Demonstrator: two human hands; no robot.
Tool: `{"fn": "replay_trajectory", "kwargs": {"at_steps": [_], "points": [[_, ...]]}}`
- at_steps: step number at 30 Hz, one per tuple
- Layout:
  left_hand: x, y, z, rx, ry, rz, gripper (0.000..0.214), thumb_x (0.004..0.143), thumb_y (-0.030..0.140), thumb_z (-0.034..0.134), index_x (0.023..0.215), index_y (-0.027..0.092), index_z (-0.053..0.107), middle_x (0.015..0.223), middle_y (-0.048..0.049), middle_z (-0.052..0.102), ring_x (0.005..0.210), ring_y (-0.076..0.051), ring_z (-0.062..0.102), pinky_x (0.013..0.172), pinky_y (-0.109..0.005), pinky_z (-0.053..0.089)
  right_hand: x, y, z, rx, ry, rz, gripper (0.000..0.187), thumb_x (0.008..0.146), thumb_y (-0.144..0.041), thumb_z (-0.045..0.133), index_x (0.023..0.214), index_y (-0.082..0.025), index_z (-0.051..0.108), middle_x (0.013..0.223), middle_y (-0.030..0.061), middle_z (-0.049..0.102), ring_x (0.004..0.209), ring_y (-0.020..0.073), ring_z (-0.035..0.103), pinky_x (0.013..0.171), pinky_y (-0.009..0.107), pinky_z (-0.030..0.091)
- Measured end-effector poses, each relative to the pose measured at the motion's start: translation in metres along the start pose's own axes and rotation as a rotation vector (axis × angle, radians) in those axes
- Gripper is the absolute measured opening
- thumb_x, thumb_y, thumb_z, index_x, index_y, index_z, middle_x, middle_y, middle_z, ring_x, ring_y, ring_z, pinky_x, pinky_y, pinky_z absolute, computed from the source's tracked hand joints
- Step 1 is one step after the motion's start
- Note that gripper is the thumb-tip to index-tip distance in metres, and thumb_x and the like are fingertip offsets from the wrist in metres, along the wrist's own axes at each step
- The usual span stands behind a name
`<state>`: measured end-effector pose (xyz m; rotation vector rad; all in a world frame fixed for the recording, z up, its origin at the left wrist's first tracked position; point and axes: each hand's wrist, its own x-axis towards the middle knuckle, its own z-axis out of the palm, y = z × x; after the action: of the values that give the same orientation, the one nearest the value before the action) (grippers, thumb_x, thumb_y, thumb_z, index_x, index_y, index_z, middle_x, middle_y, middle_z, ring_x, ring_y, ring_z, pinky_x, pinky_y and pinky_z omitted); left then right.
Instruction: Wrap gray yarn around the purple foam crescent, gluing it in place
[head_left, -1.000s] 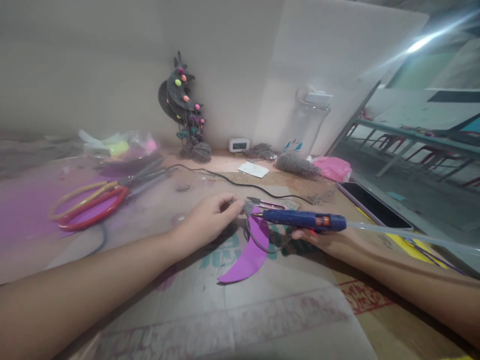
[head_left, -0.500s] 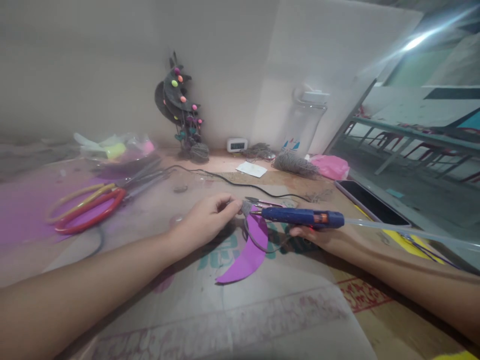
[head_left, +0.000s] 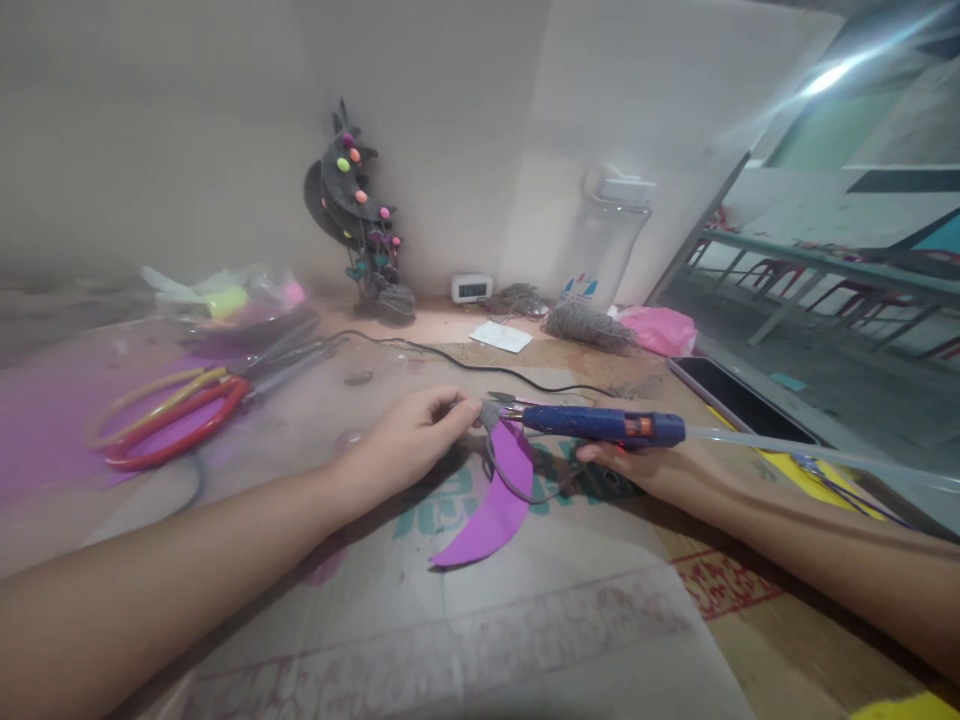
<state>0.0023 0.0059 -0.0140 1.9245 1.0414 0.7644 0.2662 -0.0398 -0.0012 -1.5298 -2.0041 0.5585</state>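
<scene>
A purple crescent [head_left: 491, 520] hangs tip-down over the work surface, its top end wrapped in grey yarn [head_left: 491, 413]. My left hand [head_left: 431, 430] pinches that wrapped end between thumb and fingers. In my right hand [head_left: 622, 460] is a blue glue gun [head_left: 581, 423], pointing left, with a clear glue stick [head_left: 772, 445] coming out of its back. Its nozzle is at the edge of the wrapped yarn; I cannot tell whether it touches. A loose grey strand loops from the crescent toward my right hand. Behind the gun lie small thread snips [head_left: 504, 398], partly hidden.
Red-and-yellow-handled scissors [head_left: 180, 415] lie at left near a plastic bag [head_left: 232, 295]. A decorated grey moon ornament [head_left: 349, 200] stands at the back, beside a small clock [head_left: 472, 289], a yarn skein [head_left: 589, 328] and a clear bottle [head_left: 604, 245]. A phone [head_left: 739, 400] lies right; a black cord [head_left: 450, 358] crosses behind my hands.
The glue gun's nozzle has shifted very slightly upward against the wrapped end. Both hands keep their grip; the whole view has moved a little.
</scene>
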Motion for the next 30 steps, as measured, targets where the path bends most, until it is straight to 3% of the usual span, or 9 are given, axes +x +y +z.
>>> {"fn": "replay_trajectory", "kwargs": {"at_steps": [15, 25, 30], "points": [[0.0002, 0.0004, 0.0, -0.006, -0.002, -0.023, 0.037, 0.092, 0.05, 0.043, 0.078, 0.018, 0.056, 0.078, -0.002, 0.065, 0.077, -0.019, 0.061, 0.068, -0.03, 0.043, 0.0018, 0.0018, 0.0004, -0.085, 0.077, -0.056, 0.031, 0.076, -0.05, 0.064, 0.065, -0.023, 0.054, 0.058, -0.0013, 0.058, 0.055, 0.0164, 0.056, 0.049, 0.027, 0.045], [-0.0011, 0.0034, 0.0002, -0.045, -0.015, 0.012, 0.034, 0.091, 0.046, 0.046, 0.077, 0.019, 0.059, 0.075, -0.0021, 0.065, 0.074, -0.018, 0.06, 0.067, -0.029, 0.044, 0.004, 0.0046, -0.0007, -0.059, 0.06, -0.07, 0.027, 0.078, -0.05, 0.063, 0.07, -0.024, 0.06, 0.065, 0.0009, 0.066, 0.061, 0.0196, 0.062, 0.054, 0.031, 0.05], [-0.0031, 0.0065, 0.0004, -0.062, -0.024, 0.009, 0.032, 0.091, 0.045, 0.046, 0.078, 0.019, 0.058, 0.076, -0.0013, 0.067, 0.076, -0.018, 0.062, 0.07, -0.028, 0.045, 0.004, -0.0002, -0.0038, -0.038, 0.16, -0.08, 0.032, 0.079, -0.053, 0.058, 0.084, -0.023, 0.067, 0.078, 0.0048, 0.071, 0.072, 0.0241, 0.067, 0.062, 0.034, 0.054]]}}
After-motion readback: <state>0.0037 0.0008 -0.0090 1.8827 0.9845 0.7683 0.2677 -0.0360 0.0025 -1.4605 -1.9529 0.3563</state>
